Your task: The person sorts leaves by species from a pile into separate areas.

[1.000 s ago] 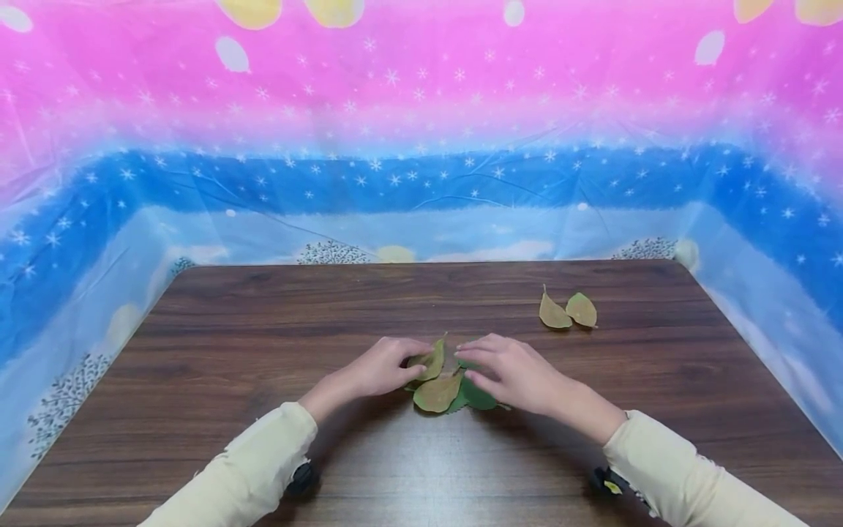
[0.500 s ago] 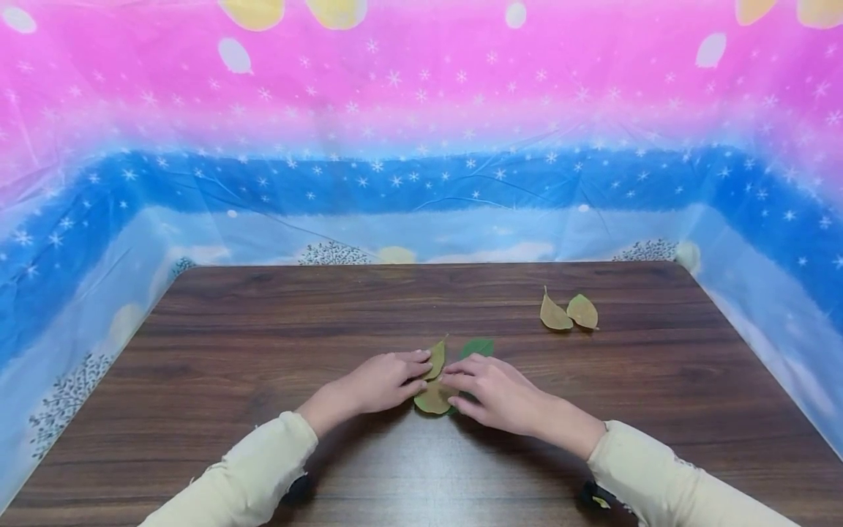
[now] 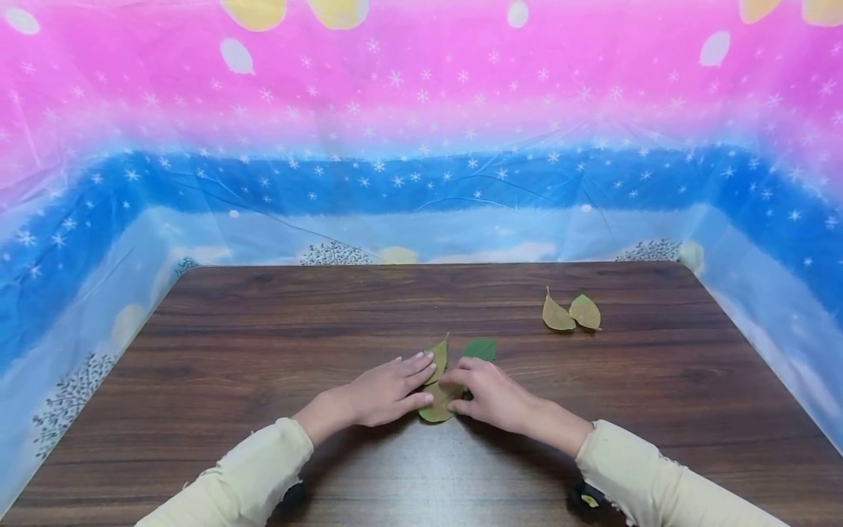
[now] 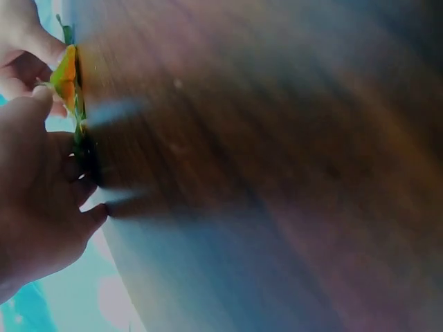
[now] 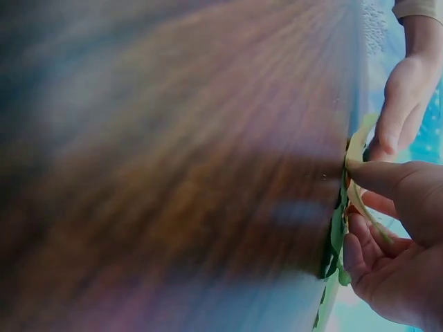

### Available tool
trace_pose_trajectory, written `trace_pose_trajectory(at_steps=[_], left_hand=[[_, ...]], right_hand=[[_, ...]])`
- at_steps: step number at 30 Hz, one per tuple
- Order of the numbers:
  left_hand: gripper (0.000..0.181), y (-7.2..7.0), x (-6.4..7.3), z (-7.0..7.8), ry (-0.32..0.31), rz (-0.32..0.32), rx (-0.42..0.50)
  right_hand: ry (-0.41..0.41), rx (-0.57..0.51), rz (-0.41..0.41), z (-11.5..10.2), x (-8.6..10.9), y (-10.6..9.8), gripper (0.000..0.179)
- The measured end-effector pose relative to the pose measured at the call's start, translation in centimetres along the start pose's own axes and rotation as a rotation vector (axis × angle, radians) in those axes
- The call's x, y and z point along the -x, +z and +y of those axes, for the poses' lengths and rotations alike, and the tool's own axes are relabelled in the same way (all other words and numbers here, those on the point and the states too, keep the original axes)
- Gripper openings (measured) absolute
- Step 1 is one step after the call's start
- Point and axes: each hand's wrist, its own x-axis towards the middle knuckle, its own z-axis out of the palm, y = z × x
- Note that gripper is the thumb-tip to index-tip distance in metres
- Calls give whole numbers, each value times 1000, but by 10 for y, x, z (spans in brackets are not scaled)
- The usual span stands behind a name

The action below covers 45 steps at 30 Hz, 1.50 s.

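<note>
In the head view a small cluster of leaves lies at the middle of the table. My left hand [image 3: 385,391] lies over its left side with fingers stretched out, the fingertips on an upper yellow-green leaf [image 3: 439,356]. The thumb touches a lower olive-brown leaf [image 3: 436,411]. My right hand [image 3: 494,395] has its fingers bent and pinches the right part of that lower leaf, seen edge-on as a pale leaf [image 5: 357,149] in the right wrist view. Behind the right hand shows a green leaf [image 3: 481,349]; other green leaves of the cluster are mostly covered.
Two dry olive leaves [image 3: 557,315] [image 3: 585,312] lie side by side at the back right of the brown wooden table [image 3: 296,300]. A pink and blue snowflake cloth [image 3: 421,176] hangs behind and at both sides of the table.
My right hand has moved left and nearer, from the green leaves onto the lower olive-brown leaf, its fingers bending. My left hand has flattened onto the leaves, and the lower leaf has shifted slightly nearer.
</note>
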Motion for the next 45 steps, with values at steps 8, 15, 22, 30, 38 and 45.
trace_pose_trajectory(at_steps=[8, 15, 22, 30, 38, 45], left_hand=[[54, 0, 1, -5, 10, 20, 49], [50, 2, 0, -5, 10, 37, 66], [49, 2, 0, -5, 18, 42, 85], [49, 1, -1, -6, 20, 41, 79], [54, 3, -1, -7, 24, 50, 17], [57, 5, 0, -7, 41, 57, -29]], right_hand=[[107, -78, 33, 0, -5, 1, 38], [153, -262, 93, 4, -8, 2, 24], [220, -458, 100, 10, -10, 1, 12], [287, -590, 96, 14, -11, -4, 7], [339, -630, 126, 17, -12, -11, 9], [377, -698, 158, 22, -11, -17, 13]])
